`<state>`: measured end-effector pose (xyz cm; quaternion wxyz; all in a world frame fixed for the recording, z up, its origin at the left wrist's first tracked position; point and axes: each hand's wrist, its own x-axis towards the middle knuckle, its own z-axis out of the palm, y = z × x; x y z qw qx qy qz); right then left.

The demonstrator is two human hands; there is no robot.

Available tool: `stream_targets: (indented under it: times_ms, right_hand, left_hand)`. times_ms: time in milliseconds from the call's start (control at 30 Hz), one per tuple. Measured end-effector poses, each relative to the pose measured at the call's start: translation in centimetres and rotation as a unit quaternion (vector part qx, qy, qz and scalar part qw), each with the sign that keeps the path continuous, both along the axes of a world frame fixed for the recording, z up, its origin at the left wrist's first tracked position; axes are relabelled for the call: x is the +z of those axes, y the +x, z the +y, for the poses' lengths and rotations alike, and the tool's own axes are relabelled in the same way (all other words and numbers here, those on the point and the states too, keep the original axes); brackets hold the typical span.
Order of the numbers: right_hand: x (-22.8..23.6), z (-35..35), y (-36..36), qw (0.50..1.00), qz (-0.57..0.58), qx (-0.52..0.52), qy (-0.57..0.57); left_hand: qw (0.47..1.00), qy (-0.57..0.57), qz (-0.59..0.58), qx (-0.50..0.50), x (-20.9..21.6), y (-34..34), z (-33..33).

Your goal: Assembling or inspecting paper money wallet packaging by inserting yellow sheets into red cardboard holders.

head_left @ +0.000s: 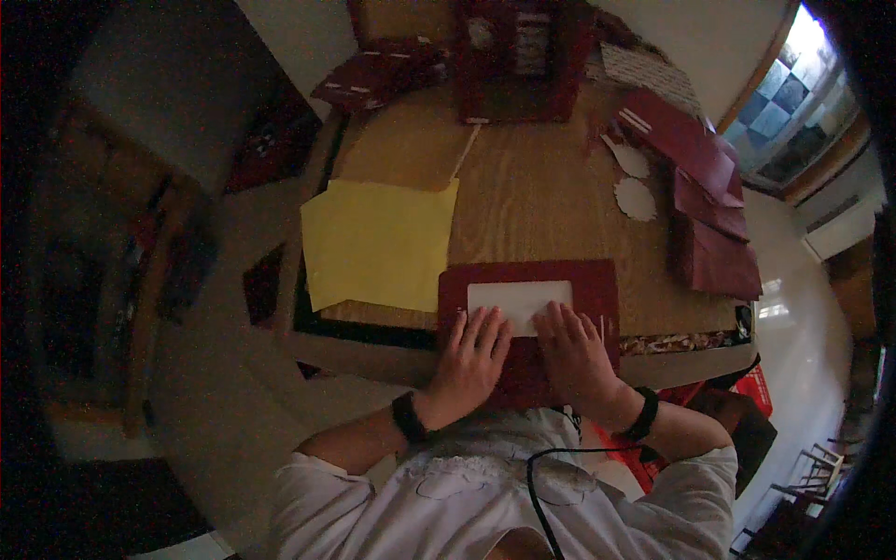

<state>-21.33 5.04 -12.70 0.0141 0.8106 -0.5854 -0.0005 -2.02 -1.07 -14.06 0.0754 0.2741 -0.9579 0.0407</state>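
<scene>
I see both hands lying flat on a dark red card that sits at the near edge of the wooden table, its lower part overhanging toward my body. My left hand has its fingers spread and pressed down, fingertips touching the white panel glued in the card's middle; my right hand rests just beside it, fingers loosely together, also pressing, pinching nothing. The card looks light, thin and easily creased, so I judge it best taken by its free side edges rather than the panel. A yellow sheet lies touching the card's left corner and hangs off the table's left edge. White cut-outs and more red sheets crowd the right edge; the table's middle offers open room.
</scene>
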Motion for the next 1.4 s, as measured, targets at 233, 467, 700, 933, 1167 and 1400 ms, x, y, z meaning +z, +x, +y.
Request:
stream_targets:
  times_ms: [233,467,700,933,1167,1400]
  right_hand:
    - [-0.8,0.1,-0.2,0.998,-0.015,0.003,-0.054]
    - [-1.2,0.1,0.4,0.999,0.019,0.017,0.048]
    - [-0.8,0.0,0.7,1.000,-0.026,0.009,0.007]
    - [-0.1,-1.3,-0.3,0.996,-0.083,0.028,-0.010]
    - [-0.8,-2.3,-1.3,0.987,-0.066,0.056,-0.136]
    - [-2.7,-5.1,-2.9,0.988,-0.142,0.011,-0.067]
  left_hand:
    - [1.000,-0.014,-0.013,0.005,0.5,-0.3,-0.2]
    - [0.998,0.008,-0.050,-0.029,0.4,-1.1,0.2]
    - [0.999,-0.001,-0.007,-0.035,-0.1,-1.1,-0.3]
    - [0.989,0.108,0.082,-0.064,1.0,-1.7,-3.7]
    - [0.983,0.085,0.116,-0.114,1.6,-1.7,-4.7]
    - [0.950,0.261,0.170,0.017,0.9,-2.5,-7.4]
